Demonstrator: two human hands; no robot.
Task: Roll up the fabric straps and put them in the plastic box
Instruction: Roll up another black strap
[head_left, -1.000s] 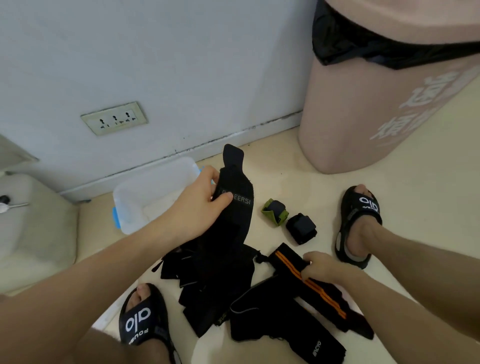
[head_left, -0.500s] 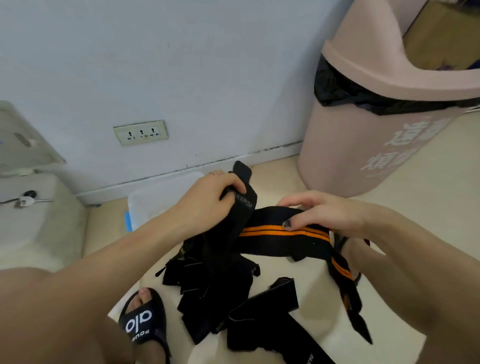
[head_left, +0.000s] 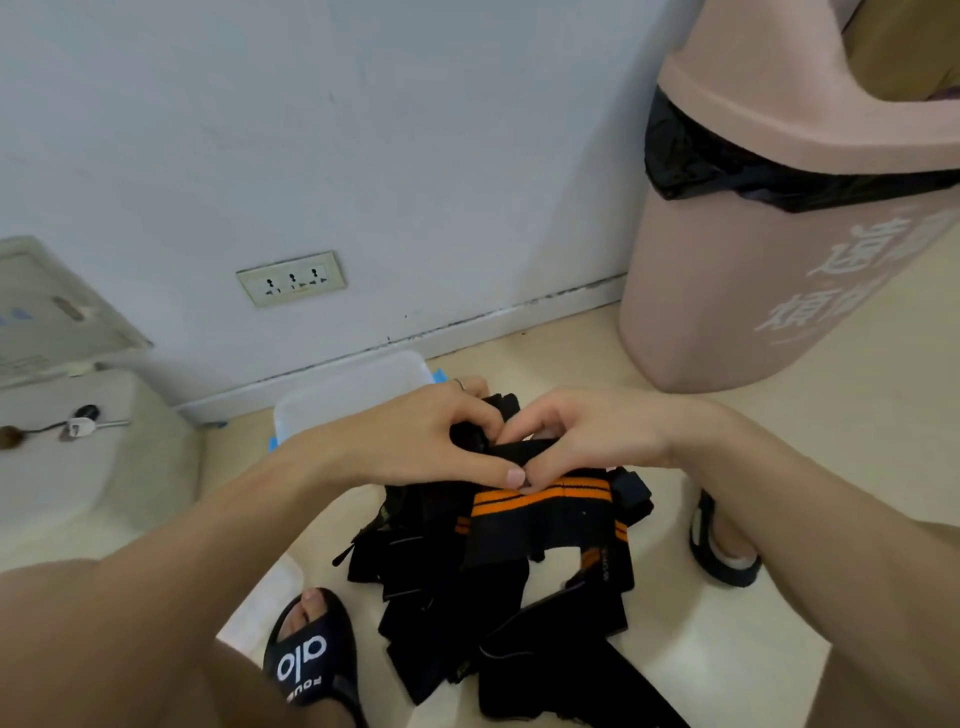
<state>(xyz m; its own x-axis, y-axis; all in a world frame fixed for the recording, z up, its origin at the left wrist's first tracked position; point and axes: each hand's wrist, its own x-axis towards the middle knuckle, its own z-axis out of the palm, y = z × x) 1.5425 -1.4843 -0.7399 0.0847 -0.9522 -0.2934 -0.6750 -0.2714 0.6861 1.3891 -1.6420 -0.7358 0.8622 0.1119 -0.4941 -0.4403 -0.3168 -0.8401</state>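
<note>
Far left, against the wall: plastic box (head_left: 343, 395) on the floor, behind the hands. Centre: left hand (head_left: 415, 441) pinching one end of the orange-striped strap (head_left: 540, 501). Touching thumbs with it, right hand (head_left: 587, 439) clamped on the same strap. Below, black straps (head_left: 452, 597) heaped on the floor. Far right: pink bin (head_left: 753, 270).

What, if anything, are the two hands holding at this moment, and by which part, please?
Both the left hand and the right hand pinch the top end of the black fabric strap with orange stripes; the rest hangs below.
</note>
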